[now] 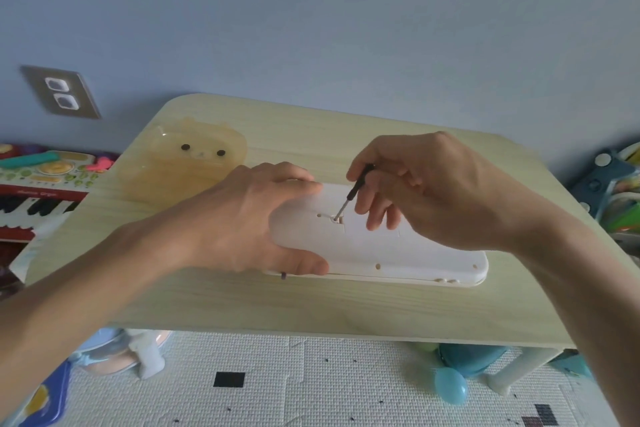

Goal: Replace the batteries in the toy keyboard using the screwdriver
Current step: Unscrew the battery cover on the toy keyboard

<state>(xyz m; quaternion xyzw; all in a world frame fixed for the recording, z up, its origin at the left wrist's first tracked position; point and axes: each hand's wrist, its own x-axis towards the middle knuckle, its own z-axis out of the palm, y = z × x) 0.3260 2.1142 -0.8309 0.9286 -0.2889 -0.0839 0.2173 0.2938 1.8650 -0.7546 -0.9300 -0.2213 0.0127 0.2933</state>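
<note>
The white toy keyboard (391,255) lies face down on a small light-wood table (311,302), its back side up. My left hand (249,222) grips its left end, fingers over the far edge and thumb on the near edge. My right hand (426,191) holds a thin black-handled screwdriver (353,192) tilted, with the metal tip set in a recess at the edge of the battery cover (372,232). No batteries are visible.
A translucent amber bear-shaped tray (187,166) rests on the table's far left. Left of the table stands a red toy piano (38,198); more toys sit at the right edge (620,198) and under the table on the white play mat (311,381).
</note>
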